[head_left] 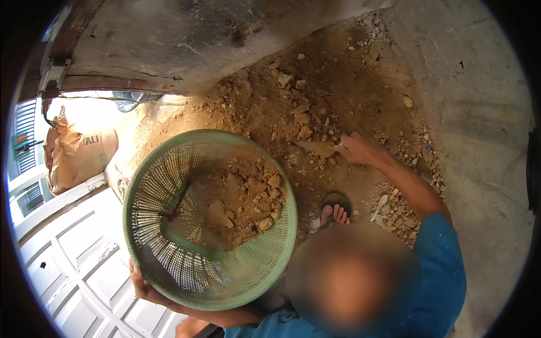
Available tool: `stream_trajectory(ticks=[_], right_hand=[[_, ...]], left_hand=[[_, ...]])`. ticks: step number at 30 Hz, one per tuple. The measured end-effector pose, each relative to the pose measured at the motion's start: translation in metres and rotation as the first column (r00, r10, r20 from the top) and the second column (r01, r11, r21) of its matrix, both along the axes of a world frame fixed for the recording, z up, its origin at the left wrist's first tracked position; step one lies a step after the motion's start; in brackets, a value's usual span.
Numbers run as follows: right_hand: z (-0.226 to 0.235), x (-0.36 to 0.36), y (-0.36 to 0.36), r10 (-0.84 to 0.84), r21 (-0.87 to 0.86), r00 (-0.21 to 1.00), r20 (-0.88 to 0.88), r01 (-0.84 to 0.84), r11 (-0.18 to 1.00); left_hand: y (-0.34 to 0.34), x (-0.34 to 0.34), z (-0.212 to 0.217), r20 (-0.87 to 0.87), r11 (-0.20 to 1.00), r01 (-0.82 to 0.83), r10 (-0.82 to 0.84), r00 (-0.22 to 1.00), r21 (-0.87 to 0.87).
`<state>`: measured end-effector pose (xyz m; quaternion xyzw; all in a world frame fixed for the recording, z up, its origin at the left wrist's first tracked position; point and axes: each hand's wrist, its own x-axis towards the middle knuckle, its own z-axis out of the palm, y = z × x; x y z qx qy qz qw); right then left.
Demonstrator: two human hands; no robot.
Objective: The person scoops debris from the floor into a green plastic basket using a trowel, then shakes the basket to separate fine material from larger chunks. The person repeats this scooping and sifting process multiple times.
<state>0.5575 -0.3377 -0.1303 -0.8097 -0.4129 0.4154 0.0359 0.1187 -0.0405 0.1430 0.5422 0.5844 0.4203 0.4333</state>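
Observation:
My left hand (140,281) is closed on the lower left side of a large green plastic mesh basket (264,293), its fingers against the outside wall. The basket is tilted, and a heap of brown soil and stone lumps (242,197) lies inside, mostly toward the right. Out to the right, my right hand (358,150) is closed round what looks like a trowel (316,147). Its dusty, pointed blade points left and lies low over the rubble; my fingers hide the handle.
Loose soil and broken stones (304,115) cover the ground ahead. A concrete wall (479,141) stands at the right, and a grey slab (152,50) overhangs the far side. At the left are a brown paper sack (81,155) and a white panelled gate (84,242). My sandalled foot (335,211) is below the trowel.

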Motion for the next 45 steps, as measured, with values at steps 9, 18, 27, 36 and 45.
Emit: stream_trajectory(ticks=[9, 18, 27, 36, 45], right_hand=[[0.032, -0.066, 0.02, -0.211, 0.004, 0.974, 0.088, 0.211, 0.977], [-0.009, -0.054, 0.151, -0.386, 0.124, 0.916, 0.108, 0.373, 0.919], [-0.025, -0.029, 0.154, -0.351, 0.167, 0.892, 0.285, 0.314, 0.935], [0.058, -0.094, 0.109, -0.207, 0.337, 0.845, 0.492, 0.034, 0.941], [0.071, -0.086, 0.072, -0.415, 0.29, 0.91, 0.009, 0.395, 0.872]], left_hand=[[-0.017, 0.023, 0.002, 0.043, 1.0, 0.028, -0.028, 0.999, 0.012], [-0.017, 0.042, 0.012, 0.281, 0.983, 0.156, -0.124, 0.952, -0.093], [-0.017, 0.038, 0.006, 0.35, 0.977, 0.198, -0.158, 0.923, -0.084], [-0.017, 0.041, 0.004, 0.337, 0.989, 0.143, -0.122, 0.933, -0.037], [-0.006, 0.018, -0.002, 0.211, 0.988, 0.151, -0.151, 0.966, 0.018]])
